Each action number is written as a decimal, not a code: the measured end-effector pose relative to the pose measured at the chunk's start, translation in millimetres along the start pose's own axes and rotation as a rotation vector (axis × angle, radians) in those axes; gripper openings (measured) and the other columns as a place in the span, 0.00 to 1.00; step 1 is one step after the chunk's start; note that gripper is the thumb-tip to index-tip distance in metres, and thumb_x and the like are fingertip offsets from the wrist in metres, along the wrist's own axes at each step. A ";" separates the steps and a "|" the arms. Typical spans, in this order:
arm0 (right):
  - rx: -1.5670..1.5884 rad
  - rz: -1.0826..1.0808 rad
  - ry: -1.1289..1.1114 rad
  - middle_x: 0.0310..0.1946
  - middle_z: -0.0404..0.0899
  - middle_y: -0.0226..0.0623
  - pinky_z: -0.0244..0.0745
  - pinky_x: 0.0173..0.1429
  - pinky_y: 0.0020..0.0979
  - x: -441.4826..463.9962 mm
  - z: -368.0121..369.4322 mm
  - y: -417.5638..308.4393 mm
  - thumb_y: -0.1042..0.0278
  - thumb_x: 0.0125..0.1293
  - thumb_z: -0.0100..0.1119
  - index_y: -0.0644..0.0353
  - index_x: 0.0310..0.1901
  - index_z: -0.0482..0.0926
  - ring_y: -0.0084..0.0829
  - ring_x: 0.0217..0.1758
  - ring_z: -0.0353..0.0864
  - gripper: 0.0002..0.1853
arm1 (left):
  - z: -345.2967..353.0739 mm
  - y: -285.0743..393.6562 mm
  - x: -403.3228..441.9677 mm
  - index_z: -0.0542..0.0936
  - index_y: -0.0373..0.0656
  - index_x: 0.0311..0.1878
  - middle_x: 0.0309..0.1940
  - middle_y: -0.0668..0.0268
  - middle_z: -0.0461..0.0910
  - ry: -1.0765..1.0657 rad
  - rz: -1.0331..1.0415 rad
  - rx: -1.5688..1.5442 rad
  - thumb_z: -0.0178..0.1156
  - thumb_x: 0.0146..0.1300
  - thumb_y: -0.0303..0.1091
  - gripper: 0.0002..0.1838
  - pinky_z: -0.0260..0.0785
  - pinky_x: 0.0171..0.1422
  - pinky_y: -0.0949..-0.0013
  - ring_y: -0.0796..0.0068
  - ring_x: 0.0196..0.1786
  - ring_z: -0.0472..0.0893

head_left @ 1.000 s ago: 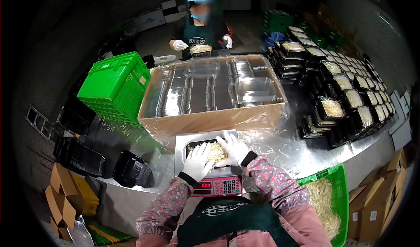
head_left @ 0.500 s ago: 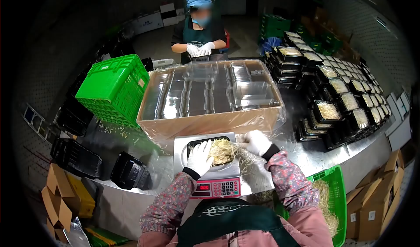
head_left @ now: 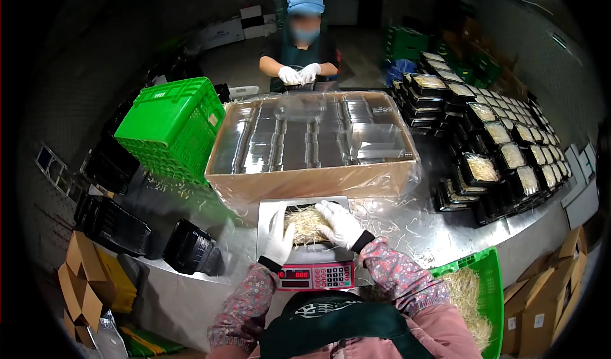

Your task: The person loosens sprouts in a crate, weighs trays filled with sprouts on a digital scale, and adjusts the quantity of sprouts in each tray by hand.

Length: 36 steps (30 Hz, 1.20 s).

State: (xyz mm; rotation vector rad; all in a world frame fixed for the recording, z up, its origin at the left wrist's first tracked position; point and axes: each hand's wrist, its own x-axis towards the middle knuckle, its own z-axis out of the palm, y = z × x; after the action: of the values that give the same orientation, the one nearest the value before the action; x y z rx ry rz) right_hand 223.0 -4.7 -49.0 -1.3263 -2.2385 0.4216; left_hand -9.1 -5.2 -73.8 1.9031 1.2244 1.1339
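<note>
A heap of pale, thin sprouts [head_left: 307, 225] lies in a black tray on the metal plate of a scale [head_left: 270, 214], whose red display faces me. My left hand [head_left: 279, 237], in a white glove, rests at the left side of the heap with its fingers stretched out. On the right side, my gloved right hand [head_left: 341, 224] lies over the edge of the heap, fingers spread against the sprouts. Most of the tray is hidden under the sprouts and hands.
Behind the scale stands a carton [head_left: 312, 184] of clear lids. A green crate [head_left: 168, 120] and empty black trays [head_left: 189, 248] are left; filled trays [head_left: 480, 168] are stacked right. A green basket [head_left: 495, 295] holds sprouts. A co-worker [head_left: 305, 54] stands opposite.
My right hand has come back from the right of the scale onto the sprouts. My left hand has shifted to the heap's left edge. The co-worker's hands have come together over a tray.
</note>
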 end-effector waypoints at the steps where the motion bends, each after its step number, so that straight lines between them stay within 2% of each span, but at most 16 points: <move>1: -0.088 0.028 -0.068 0.67 0.63 0.59 0.57 0.74 0.46 -0.1 14.0 -3.5 0.54 0.67 0.53 0.65 0.68 0.63 0.56 0.70 0.62 0.33 | 0.6 13.3 2.8 0.59 0.35 0.73 0.68 0.47 0.64 -0.026 0.088 0.206 0.56 0.65 0.32 0.34 0.53 0.75 0.55 0.49 0.70 0.65; 4: -0.162 0.119 -0.182 0.68 0.58 0.67 0.52 0.77 0.49 3.5 32.4 -29.0 0.53 0.70 0.47 0.71 0.69 0.58 0.64 0.72 0.57 0.34 | 19.5 17.7 5.5 0.73 0.37 0.63 0.65 0.51 0.71 -0.113 0.239 0.800 0.55 0.64 0.43 0.27 0.54 0.72 0.46 0.50 0.66 0.68; 8: -0.081 0.101 -0.293 0.71 0.55 0.65 0.51 0.77 0.46 12.8 31.5 -12.5 0.52 0.70 0.44 0.67 0.71 0.57 0.60 0.74 0.55 0.34 | 24.1 17.0 6.0 0.75 0.37 0.61 0.63 0.51 0.72 -0.079 0.225 0.782 0.55 0.63 0.42 0.26 0.54 0.72 0.45 0.49 0.65 0.69; 10: 0.062 0.088 -0.348 0.71 0.55 0.64 0.53 0.77 0.42 10.5 10.4 -5.2 0.57 0.69 0.48 0.65 0.72 0.56 0.59 0.74 0.55 0.34 | 18.4 18.9 2.9 0.70 0.36 0.66 0.64 0.50 0.71 -0.089 0.207 0.650 0.56 0.62 0.37 0.28 0.53 0.73 0.46 0.50 0.67 0.68; 12: 0.115 0.027 -0.153 0.69 0.60 0.61 0.52 0.78 0.41 4.0 -3.4 5.0 0.64 0.68 0.52 0.63 0.71 0.60 0.54 0.75 0.56 0.31 | 8.4 24.8 1.7 0.67 0.35 0.68 0.65 0.50 0.70 -0.101 0.173 0.485 0.57 0.61 0.32 0.30 0.52 0.75 0.49 0.49 0.68 0.67; 14: 0.236 0.031 0.065 0.59 0.75 0.51 0.65 0.71 0.39 -5.1 -47.9 -10.7 0.70 0.68 0.53 0.63 0.61 0.74 0.45 0.65 0.73 0.20 | -0.5 19.9 0.3 0.63 0.33 0.70 0.67 0.47 0.67 -0.088 -0.009 0.147 0.54 0.59 0.21 0.33 0.51 0.77 0.60 0.51 0.71 0.64; 16: 0.506 0.105 -0.203 0.55 0.79 0.48 0.71 0.66 0.37 -17.8 -65.7 -24.0 0.70 0.68 0.54 0.61 0.57 0.77 0.42 0.59 0.79 0.17 | -15.6 15.7 0.6 0.62 0.32 0.71 0.67 0.47 0.66 -0.064 -0.010 -0.032 0.51 0.59 0.20 0.33 0.50 0.77 0.62 0.55 0.72 0.63; 17: 0.472 -0.074 -0.229 0.52 0.81 0.44 0.75 0.62 0.34 -24.9 -53.2 -26.8 0.70 0.68 0.56 0.60 0.56 0.78 0.37 0.55 0.82 0.15 | -23.2 14.1 4.1 0.61 0.31 0.71 0.68 0.47 0.65 -0.066 -0.025 -0.078 0.50 0.59 0.18 0.33 0.49 0.78 0.62 0.56 0.73 0.62; 18: 0.518 -0.074 -0.284 0.49 0.82 0.43 0.75 0.61 0.36 -32.2 -37.2 -37.5 0.68 0.67 0.58 0.59 0.55 0.79 0.40 0.54 0.81 0.15 | -28.6 17.0 1.8 0.60 0.29 0.71 0.68 0.46 0.64 -0.040 -0.085 -0.182 0.49 0.60 0.18 0.32 0.49 0.78 0.62 0.55 0.73 0.62; 20: 0.399 -0.215 -0.223 0.46 0.81 0.45 0.73 0.59 0.40 -50.0 -0.5 -49.8 0.59 0.66 0.56 0.60 0.51 0.81 0.45 0.53 0.79 0.17 | -34.8 33.4 8.5 0.60 0.28 0.71 0.69 0.51 0.64 -0.019 -0.088 -0.199 0.56 0.60 0.22 0.34 0.48 0.78 0.64 0.63 0.74 0.60; 23: 0.143 -0.106 -0.209 0.43 0.81 0.44 0.72 0.59 0.42 -78.0 20.1 -3.0 0.56 0.64 0.60 0.56 0.45 0.83 0.45 0.52 0.79 0.15 | -30.2 35.5 14.5 0.62 0.28 0.69 0.66 0.42 0.65 -0.155 0.029 0.073 0.67 0.56 0.37 0.41 0.52 0.77 0.57 0.51 0.71 0.64; 25: 0.004 0.236 -0.191 0.39 0.83 0.42 0.76 0.53 0.44 -94.0 -1.7 40.3 0.51 0.67 0.54 0.53 0.41 0.85 0.46 0.47 0.82 0.16 | -22.9 38.5 23.1 0.62 0.29 0.69 0.65 0.42 0.66 -0.282 0.079 0.224 0.71 0.50 0.45 0.48 0.54 0.75 0.55 0.50 0.70 0.65; 26: -0.147 0.327 -0.316 0.38 0.84 0.44 0.77 0.50 0.45 -88.5 -29.9 42.2 0.48 0.68 0.52 0.54 0.41 0.84 0.48 0.45 0.82 0.19 | -19.7 40.7 27.2 0.62 0.29 0.69 0.65 0.42 0.67 -0.346 0.101 0.303 0.74 0.47 0.49 0.51 0.54 0.75 0.55 0.49 0.70 0.65; 27: -0.030 0.329 -0.266 0.38 0.84 0.46 0.76 0.52 0.44 -82.1 -50.1 33.0 0.49 0.69 0.51 0.55 0.42 0.84 0.49 0.45 0.82 0.19 | -17.6 47.3 32.4 0.64 0.31 0.69 0.63 0.45 0.69 -0.381 0.113 0.319 0.74 0.45 0.51 0.52 0.57 0.73 0.54 0.50 0.67 0.67; 32: 0.436 0.034 -0.098 0.40 0.82 0.49 0.73 0.57 0.44 -34.1 -56.3 -24.4 0.52 0.71 0.48 0.62 0.42 0.82 0.50 0.49 0.79 0.21 | -0.1 20.8 58.1 0.68 0.40 0.67 0.58 0.52 0.73 -0.513 0.210 0.569 0.74 0.44 0.50 0.47 0.63 0.68 0.54 0.50 0.61 0.71; 36: 0.062 -0.018 -0.137 0.35 0.81 0.51 0.75 0.50 0.45 -14.5 16.6 -18.3 0.60 0.69 0.52 0.64 0.40 0.81 0.53 0.41 0.80 0.14 | 5.6 18.0 57.7 0.68 0.41 0.66 0.56 0.52 0.73 -0.558 0.198 0.650 0.75 0.42 0.49 0.48 0.63 0.67 0.55 0.50 0.60 0.71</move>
State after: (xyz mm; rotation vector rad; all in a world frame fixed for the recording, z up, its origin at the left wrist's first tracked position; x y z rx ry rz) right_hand 206.2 -26.3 -57.4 -1.2786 -2.3267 0.5871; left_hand 15.3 40.4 -42.1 2.6242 1.1678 0.2229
